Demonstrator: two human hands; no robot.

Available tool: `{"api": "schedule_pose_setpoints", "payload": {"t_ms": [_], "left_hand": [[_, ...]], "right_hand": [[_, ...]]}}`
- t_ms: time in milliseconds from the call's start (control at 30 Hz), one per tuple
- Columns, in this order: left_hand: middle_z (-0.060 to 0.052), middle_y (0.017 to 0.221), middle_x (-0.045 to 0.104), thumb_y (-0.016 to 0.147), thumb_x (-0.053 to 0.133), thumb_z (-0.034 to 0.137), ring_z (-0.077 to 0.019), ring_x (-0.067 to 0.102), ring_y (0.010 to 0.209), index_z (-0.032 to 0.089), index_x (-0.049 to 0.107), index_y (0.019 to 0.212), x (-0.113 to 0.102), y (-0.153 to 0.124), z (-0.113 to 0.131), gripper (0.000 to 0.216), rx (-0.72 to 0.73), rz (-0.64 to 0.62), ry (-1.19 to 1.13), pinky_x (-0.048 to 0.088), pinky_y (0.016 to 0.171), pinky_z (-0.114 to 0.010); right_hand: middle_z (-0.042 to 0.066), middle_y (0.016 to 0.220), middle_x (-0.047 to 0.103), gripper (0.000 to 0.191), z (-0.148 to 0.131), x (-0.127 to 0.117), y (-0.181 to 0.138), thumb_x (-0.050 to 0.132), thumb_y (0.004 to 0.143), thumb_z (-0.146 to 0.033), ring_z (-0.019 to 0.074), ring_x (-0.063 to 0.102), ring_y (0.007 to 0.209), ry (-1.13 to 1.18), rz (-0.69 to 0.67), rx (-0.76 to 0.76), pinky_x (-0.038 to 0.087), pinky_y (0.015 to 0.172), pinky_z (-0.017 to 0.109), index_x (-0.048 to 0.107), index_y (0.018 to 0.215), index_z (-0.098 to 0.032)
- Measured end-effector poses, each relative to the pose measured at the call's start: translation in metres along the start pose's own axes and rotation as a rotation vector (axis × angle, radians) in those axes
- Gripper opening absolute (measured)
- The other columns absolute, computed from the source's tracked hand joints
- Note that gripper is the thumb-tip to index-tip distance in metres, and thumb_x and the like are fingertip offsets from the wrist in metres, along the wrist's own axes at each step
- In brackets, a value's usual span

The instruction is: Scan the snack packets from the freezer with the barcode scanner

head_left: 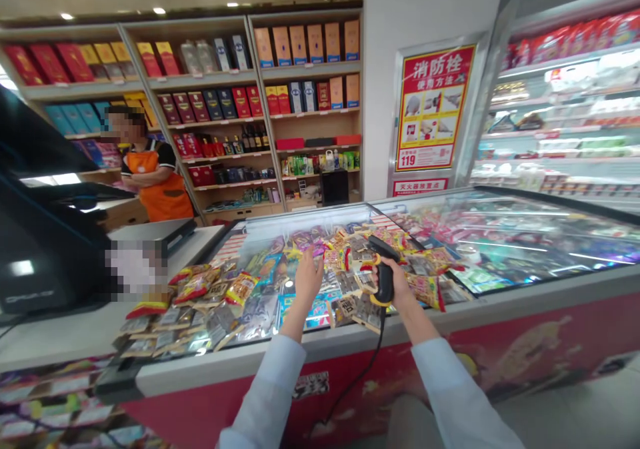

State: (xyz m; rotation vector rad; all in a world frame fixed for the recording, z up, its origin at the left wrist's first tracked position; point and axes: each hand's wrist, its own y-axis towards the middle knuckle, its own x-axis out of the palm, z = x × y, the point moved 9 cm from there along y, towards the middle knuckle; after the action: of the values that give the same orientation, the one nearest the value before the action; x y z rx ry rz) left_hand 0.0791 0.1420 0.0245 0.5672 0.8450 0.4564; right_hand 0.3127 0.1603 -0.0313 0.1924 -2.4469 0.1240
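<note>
Right hand (399, 286) closed round gun-shaped scanner (384, 285), smooth black-and-yellow plastic, above freezer (210, 370) near its front edge. Scanner head angled far-left; handle's long axis runs toward front edge, cord (383, 322) trailing. Left hand (309, 277) among crinkly, glossy packets (243, 289); cannot tell whether gripping any.

Beyond the left hand (309, 277) stand shelves (313, 126); to its left, an aproned person (165, 192); to its right, a poster (435, 109) and probably a chiller (565, 9).
</note>
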Motion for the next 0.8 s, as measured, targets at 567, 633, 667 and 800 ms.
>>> {"api": "schedule_pose_setpoints", "payload": {"t_ms": [567, 633, 667, 800], "left_hand": [[-0.016, 0.148, 0.051, 0.086, 0.063, 0.041, -0.0314, 0.047, 0.136, 0.02, 0.042, 0.146, 0.095, 0.008, -0.03, 0.066, 0.197, -0.437, 0.177, 0.036, 0.114, -0.049], [-0.014, 0.141, 0.056, 0.086, 0.064, 0.038, -0.0316, 0.051, 0.13, 0.021, 0.046, 0.143, 0.092, 0.007, -0.026, 0.062, 0.212, -0.438, 0.219, 0.039, 0.11, -0.048], [-0.014, 0.137, 0.058, 0.086, 0.064, 0.039, -0.0319, 0.051, 0.128, 0.022, 0.048, 0.141, 0.09, 0.007, -0.023, 0.06, 0.215, -0.433, 0.24, 0.041, 0.108, -0.048], [-0.014, 0.126, 0.061, 0.084, 0.067, 0.042, -0.0316, 0.051, 0.123, 0.02, 0.058, 0.124, 0.083, 0.01, -0.017, 0.046, 0.175, -0.355, 0.242, 0.042, 0.105, -0.048]], "right_hand": [[0.001, 0.042, 0.055, 0.036, 0.012, -0.039, 0.008, 0.074, 0.067, -0.05, 0.011, 0.047, 0.035, -0.187, 0.035, 0.038, 0.036, 0.032, 0.02, 0.058, 0.058, -0.018], [0.0, 0.042, 0.054, 0.036, 0.013, -0.039, 0.008, 0.073, 0.067, -0.049, 0.0111, 0.047, 0.034, -0.185, 0.04, 0.052, 0.036, 0.031, 0.02, 0.058, 0.058, -0.018], [0.0, 0.042, 0.054, 0.035, 0.013, -0.038, 0.008, 0.074, 0.067, -0.048, 0.0112, 0.047, 0.034, -0.175, 0.043, 0.049, 0.037, 0.031, 0.02, 0.058, 0.059, -0.018], [-0.002, 0.051, 0.059, 0.028, 0.008, -0.039, 0.01, 0.075, 0.066, -0.041, 0.0111, 0.05, 0.037, -0.099, 0.068, -0.022, 0.041, 0.034, 0.021, 0.059, 0.068, -0.019]]}}
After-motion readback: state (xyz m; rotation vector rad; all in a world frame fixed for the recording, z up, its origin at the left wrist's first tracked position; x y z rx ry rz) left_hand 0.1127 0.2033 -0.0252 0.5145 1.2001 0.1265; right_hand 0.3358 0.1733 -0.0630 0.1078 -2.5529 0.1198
